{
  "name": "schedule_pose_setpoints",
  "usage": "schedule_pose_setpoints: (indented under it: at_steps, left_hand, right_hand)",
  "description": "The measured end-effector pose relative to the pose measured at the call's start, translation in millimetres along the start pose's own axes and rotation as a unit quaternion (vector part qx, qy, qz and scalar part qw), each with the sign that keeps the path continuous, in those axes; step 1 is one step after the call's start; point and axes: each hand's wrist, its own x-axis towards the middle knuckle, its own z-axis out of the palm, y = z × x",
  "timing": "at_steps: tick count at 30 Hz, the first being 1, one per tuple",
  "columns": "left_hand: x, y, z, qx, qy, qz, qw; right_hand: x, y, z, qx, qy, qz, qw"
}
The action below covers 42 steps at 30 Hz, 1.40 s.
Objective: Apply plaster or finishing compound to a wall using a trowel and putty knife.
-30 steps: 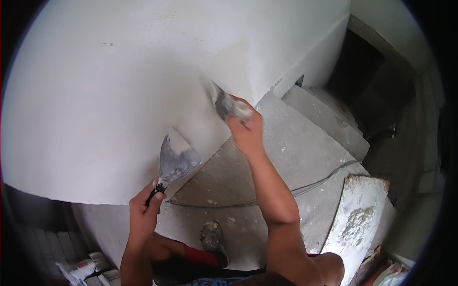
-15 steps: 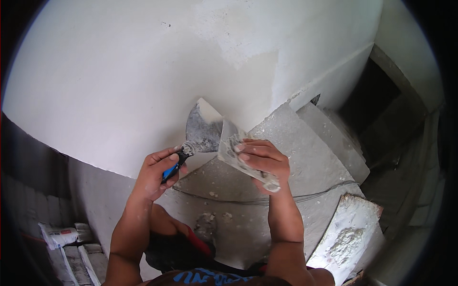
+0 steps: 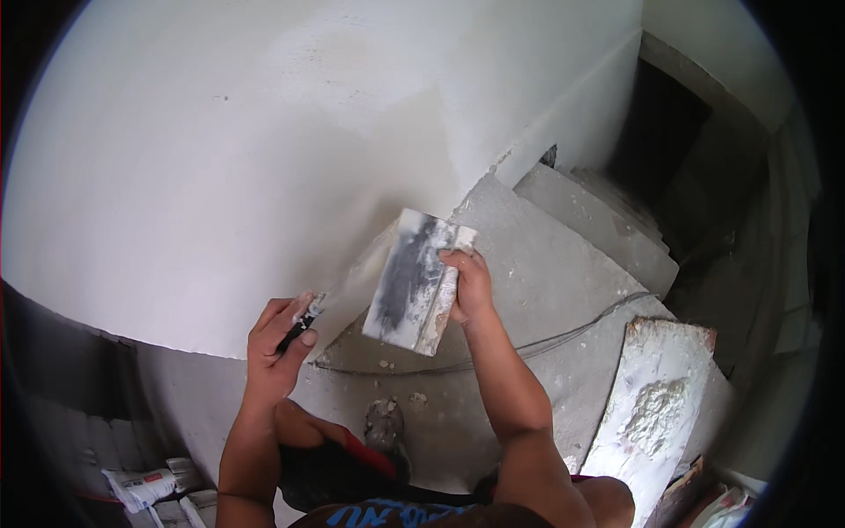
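My left hand (image 3: 275, 345) is closed around the dark handle of a putty knife (image 3: 297, 333). Its pale blade shows nearly edge-on and blurred, angled up toward the other tool. In my right hand (image 3: 471, 280) is a wide, flat plastering blade (image 3: 407, 277), gripped along its right edge with the thumb on top. Dark metal and white smears of plaster cover its broad face. The knife's tip is close to the upper left edge of the plastering blade; whether they touch I cannot tell. Both tools are in front of the white wall (image 3: 220, 194), which has greyer, damp-looking patches.
Below the wall lies a dusty grey concrete landing (image 3: 537, 264) with steps (image 3: 598, 216) descending at the right. A thin cable (image 3: 537, 348) crosses it. At the lower right rests a board (image 3: 616, 431) bearing a heap of plaster (image 3: 656, 414). A white bag (image 3: 141, 488) lies lower left.
My right hand has turned the plastering blade over, so its broad face now shows. The putty knife has turned from flat to nearly edge-on. The view has shifted slightly.
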Motion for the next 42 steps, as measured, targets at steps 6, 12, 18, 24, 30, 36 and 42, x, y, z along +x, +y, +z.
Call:
schedule_pose_setpoints:
  at_steps: [6, 12, 18, 24, 30, 36, 42]
  left_hand:
    - [3, -7, 18, 0.206, -0.049, 0.056, 0.976]
    - [-3, -13, 22, 0.207, -0.042, -0.112, 0.971]
    - [-18, -12, 13, 0.179, -0.152, -0.194, 0.953]
    - [-25, -18, -2, 0.161, -0.133, -0.241, 0.948]
    - [-38, -32, -21, 0.149, -0.129, -0.24, 0.951]
    - [-30, -41, -21, 0.123, -0.152, -0.261, 0.945]
    - [-26, -38, -17, 0.115, -0.141, -0.262, 0.948]
  right_hand:
    - [-7, -4, 28, 0.112, 0.007, 0.081, 0.99]
    - [-5, -59, 40, 0.05, -0.068, -0.113, 0.99]
    - [108, -124, 60, -0.492, 0.097, -0.395, 0.769]
    - [175, -115, 74, -0.557, 0.145, -0.383, 0.723]
    - [175, -98, 101, -0.611, 0.153, -0.376, 0.68]
    - [151, -36, 118, -0.642, 0.13, -0.435, 0.618]
    - [99, 22, 136, -0.645, -0.01, -0.393, 0.655]
